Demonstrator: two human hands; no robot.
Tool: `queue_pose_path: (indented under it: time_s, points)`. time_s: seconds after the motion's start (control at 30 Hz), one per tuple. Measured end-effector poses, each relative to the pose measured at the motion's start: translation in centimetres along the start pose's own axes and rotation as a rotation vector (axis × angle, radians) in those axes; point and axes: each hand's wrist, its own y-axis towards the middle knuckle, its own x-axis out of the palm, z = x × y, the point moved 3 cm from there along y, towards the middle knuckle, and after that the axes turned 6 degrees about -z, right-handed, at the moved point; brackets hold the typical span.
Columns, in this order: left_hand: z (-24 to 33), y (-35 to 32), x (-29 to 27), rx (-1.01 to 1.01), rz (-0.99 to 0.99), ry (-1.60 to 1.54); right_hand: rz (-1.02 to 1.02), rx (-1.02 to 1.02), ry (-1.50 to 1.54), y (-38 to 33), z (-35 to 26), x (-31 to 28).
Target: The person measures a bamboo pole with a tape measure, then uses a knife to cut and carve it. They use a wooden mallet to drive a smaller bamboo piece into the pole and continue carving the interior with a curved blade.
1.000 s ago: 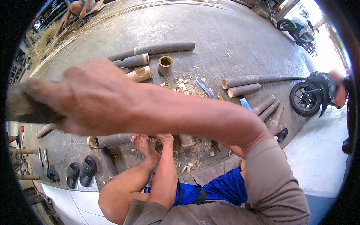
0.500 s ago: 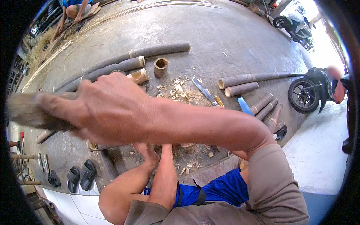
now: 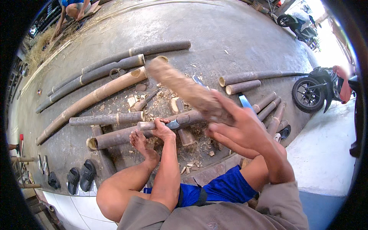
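Note:
My left hand is closed around the wooden handle of a chisel. The chisel's metal blade lies against a dark bamboo pole in front of me. My right hand grips one end of a thick, rough wooden club, raised over the pole's right part and blurred by motion. It hides part of the ground behind it. My bare foot is beside the left hand, against the pole. Shorter bamboo pieces lie crosswise under the pole.
Several bamboo poles lie at the left, others at the right. Wood chips litter the floor. A blue-bladed tool lies at the right. Sandals stand lower left, a motorbike right. Another person crouches far left.
My right hand has swung the club from the far left over to the right, above the pole. The left hand with the chisel, hidden before, now shows.

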Motion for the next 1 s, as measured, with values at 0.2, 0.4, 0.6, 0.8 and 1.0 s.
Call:
queue_pose_path:
  time_s: [0.2,0.4,0.6,0.8,1.0]
  points:
    - [0.9,-1.7,1.0,0.157,-0.029,0.102,0.346,0.148,0.223,-8.4,8.4,1.1]
    - [0.3,-1.8,1.2,0.113,-0.047,0.111,0.418,0.594,0.655,-10.6,11.3,4.0]
    - [1.4,-0.7,2.9,0.061,-0.075,0.129,0.514,0.429,0.754,-9.2,12.5,5.6]
    - [4.9,3.4,7.6,0.150,-0.238,0.437,0.556,0.389,0.857,-10.1,13.9,6.6]
    - [4.1,12.6,19.5,0.257,-0.303,0.073,0.580,0.419,0.868,-8.8,14.9,7.0]
